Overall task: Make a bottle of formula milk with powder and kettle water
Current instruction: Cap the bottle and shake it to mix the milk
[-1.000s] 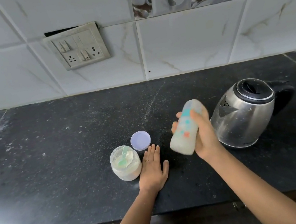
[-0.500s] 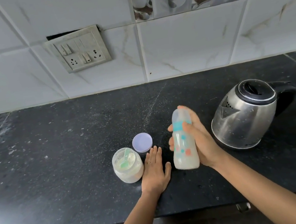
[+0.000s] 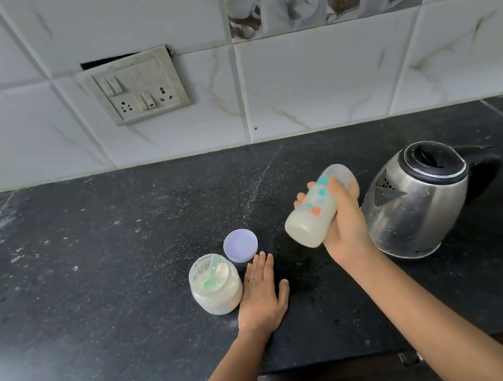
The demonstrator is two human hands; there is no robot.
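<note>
The bottle, upright half a second ago, is now tilted in the right hand at centre right of the frame, base toward the lower left, top toward the kettle; it leaned the same way a second ago, so this reads as shaking; the fingers are wrapped round its upper half; milky liquid sits in the base, suggesting powder and water are in and only mixing remains; the left hand has stayed flat on the counter, fingers straight, beside the open jar and lid.
</note>
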